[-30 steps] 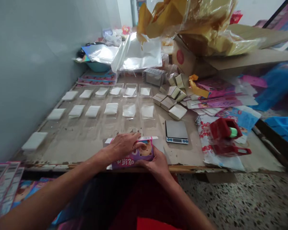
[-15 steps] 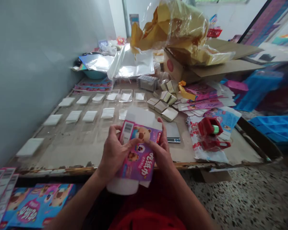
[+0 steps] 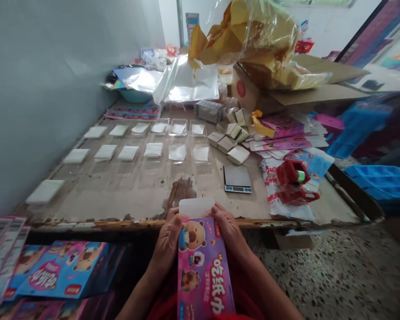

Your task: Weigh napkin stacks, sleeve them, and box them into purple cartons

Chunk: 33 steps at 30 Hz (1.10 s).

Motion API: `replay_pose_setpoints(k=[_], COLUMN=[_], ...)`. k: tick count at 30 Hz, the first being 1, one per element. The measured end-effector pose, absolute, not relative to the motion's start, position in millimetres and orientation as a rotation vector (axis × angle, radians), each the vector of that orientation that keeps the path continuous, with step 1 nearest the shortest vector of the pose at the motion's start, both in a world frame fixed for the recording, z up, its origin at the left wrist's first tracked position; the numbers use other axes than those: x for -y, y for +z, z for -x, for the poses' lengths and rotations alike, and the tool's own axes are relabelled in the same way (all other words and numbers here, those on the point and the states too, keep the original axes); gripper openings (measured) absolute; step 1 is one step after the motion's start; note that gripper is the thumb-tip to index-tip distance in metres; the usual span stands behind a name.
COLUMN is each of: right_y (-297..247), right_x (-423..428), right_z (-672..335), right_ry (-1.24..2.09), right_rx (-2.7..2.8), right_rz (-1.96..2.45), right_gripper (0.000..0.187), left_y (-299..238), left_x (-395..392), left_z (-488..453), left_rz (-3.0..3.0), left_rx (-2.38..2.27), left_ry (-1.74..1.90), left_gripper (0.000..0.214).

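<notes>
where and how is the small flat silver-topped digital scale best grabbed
Probably by its left and right edges, coming from above: the silver-topped scale lies flat, nothing touches either side, and that grip avoids the blue buttons along its front.

At the lower centre of the frame, a pink-and-purple printed carton [image 3: 203, 266] with its white end flap [image 3: 196, 207] raised is gripped along its sides by the left hand [image 3: 168, 238] and right hand [image 3: 231, 229]. Across the centre left, white packs [image 3: 153, 150] are laid out in rows on a worn tabletop [image 3: 113, 202]. Right of centre, a small digital scale [image 3: 237, 174] is seen; farther right, a red tape dispenser [image 3: 290, 173]. Blue printed boxes [image 3: 62, 269] are piled at lower left.
</notes>
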State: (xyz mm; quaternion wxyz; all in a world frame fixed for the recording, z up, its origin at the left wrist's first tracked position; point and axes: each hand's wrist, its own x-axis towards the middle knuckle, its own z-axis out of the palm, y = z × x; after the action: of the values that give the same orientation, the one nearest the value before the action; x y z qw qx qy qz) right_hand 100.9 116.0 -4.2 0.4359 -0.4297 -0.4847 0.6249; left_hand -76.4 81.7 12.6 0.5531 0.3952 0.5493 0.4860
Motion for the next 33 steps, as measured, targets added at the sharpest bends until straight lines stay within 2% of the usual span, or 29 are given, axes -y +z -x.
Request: replay_pose_setpoints(k=[2,6,8,9,12,16,20,25,30,33], right_y=[-6,9,25,34,57,65,60,58,41,40], right_x=[-116,-113,-113,-114,-119,-124,-129,-131,-121,-112], right_z=[-106,-119,-123,-125,-124,-116,-110,-118,-132,-136], right_ry=[1.469,1.462,1.411,1.394,1.424,1.425,1.474,1.541,1.656,1.714], right_rx=[1.228,1.217,1.408,1.499,1.574,1.463,1.258,1.263,1.346,1.367], right_rz=[1.107,1.127,1.127,1.113,1.079,1.212,1.239,1.179,1.042,0.975], right_gripper=[0.041,0.053,0.034,0.027,0.022,0.013,0.016,0.012,0.03,0.026], left_y=[12,20,32,39,60,74,74,68,56,50], left_x=[-83,-84,-87,-89,-99,-112,-116,-112,-95,-83], left_z=[76,79,84,86,93,92,86,92,100,92], left_rz=[-0.903,-0.977,-1.112,-1.13,-0.993,-0.945,-0.956,-1.066,-0.972,-0.872], left_rx=[-1.27,-1.271,-1.286,-1.279,-1.214,-1.17,-1.287,-1.356,-1.237,-1.261], left_ry=[1.131,1.236,1.184,1.128,0.971,0.855,0.87,0.911,0.811,0.756], left_gripper=[0.031,0.031,0.015,0.016,0.027,0.021,0.022,0.024,0.032,0.037])
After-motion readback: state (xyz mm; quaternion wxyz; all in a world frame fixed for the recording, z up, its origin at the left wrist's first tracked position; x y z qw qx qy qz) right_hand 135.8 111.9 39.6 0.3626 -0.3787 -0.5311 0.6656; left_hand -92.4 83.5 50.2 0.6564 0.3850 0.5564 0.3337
